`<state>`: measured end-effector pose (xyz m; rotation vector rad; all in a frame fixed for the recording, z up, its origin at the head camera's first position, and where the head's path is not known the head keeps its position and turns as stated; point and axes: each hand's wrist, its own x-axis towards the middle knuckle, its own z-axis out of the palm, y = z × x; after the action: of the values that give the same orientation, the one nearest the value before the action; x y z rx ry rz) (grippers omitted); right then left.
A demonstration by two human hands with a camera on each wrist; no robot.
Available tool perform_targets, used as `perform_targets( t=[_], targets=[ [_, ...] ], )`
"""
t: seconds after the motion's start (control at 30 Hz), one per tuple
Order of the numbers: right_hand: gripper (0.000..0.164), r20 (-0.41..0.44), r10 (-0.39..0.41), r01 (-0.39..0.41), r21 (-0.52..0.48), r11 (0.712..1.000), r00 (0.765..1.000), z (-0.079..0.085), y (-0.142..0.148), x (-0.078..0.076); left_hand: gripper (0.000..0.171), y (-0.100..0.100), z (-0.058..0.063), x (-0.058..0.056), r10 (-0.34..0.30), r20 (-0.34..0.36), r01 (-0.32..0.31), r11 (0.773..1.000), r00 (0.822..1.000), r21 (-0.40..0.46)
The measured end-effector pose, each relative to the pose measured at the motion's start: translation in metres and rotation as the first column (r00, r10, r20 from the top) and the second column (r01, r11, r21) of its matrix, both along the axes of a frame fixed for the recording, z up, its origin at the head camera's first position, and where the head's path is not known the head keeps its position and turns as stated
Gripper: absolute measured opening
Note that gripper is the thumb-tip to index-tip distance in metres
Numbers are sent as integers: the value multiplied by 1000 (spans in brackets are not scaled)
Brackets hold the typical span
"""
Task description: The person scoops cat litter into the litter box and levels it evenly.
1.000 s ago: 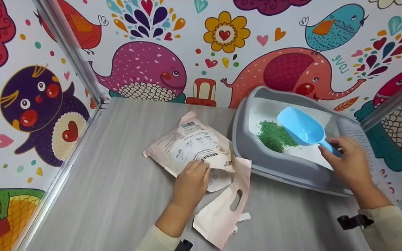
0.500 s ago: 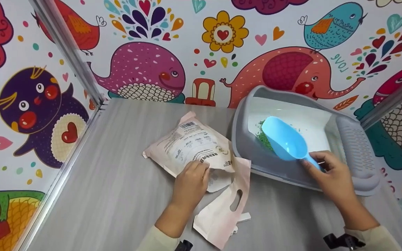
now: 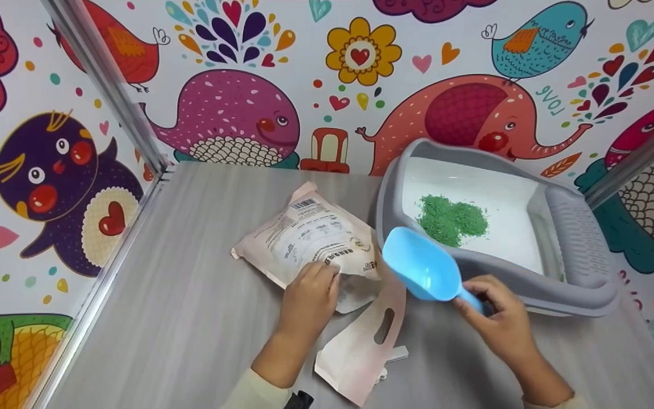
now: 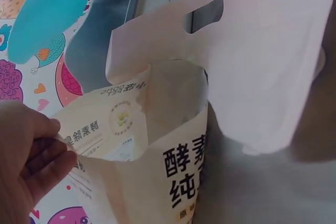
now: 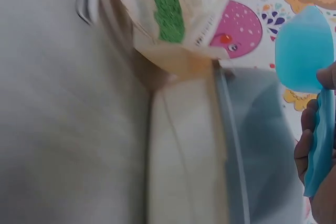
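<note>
My left hand pinches the opened mouth of a pale pink paper bag that lies on the table. Green granules show inside it in the right wrist view. A torn top flap with a handle slot hangs off the bag's mouth. By its handle, my right hand grips a light blue scoop, which looks empty. The scoop is over the near left rim of a grey litter box, between box and bag. Inside that box, a heap of green granules lies on the white floor.
A small white piece lies partly under the torn flap. Walls printed with cartoon animals rise behind and to the left of the grey table, with metal frame posts at the corner.
My right hand has carried the scoop left and toward me, from above the litter box to near the bag's mouth. The left hand keeps its hold on the bag.
</note>
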<state>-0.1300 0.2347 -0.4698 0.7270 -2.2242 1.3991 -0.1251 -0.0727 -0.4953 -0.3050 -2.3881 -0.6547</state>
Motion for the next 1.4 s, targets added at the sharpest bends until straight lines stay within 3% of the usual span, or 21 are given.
perform_targets(
  t=[0.37,0.63,0.83,0.93,1.07,1.4],
  targets=[
    [34,68,25,-34,131,991,997,-32,-24,24,8,0,0,2,-2,11,2,1000,1000,18],
    [39,107,65,-82,166,983,992,-72,-21,19,7,0,0,2,-1,27,1,1000,1000,1],
    [39,129,3,-31,217,976,992,-90,-22,16,7,1,-1,2,-11,26,11,1000,1000,2],
    [35,158,-56,10,281,960,986,-91,-27,17,8,2,-1,2,-12,18,12,1000,1000,4],
    [33,133,-104,47,372,927,986,-93,-37,19,7,1,-1,3,-3,10,3,1000,1000,6],
    [38,36,-145,106,514,851,989,-93,-55,20,8,0,-2,4,-12,21,12,1000,1000,16]
  ],
)
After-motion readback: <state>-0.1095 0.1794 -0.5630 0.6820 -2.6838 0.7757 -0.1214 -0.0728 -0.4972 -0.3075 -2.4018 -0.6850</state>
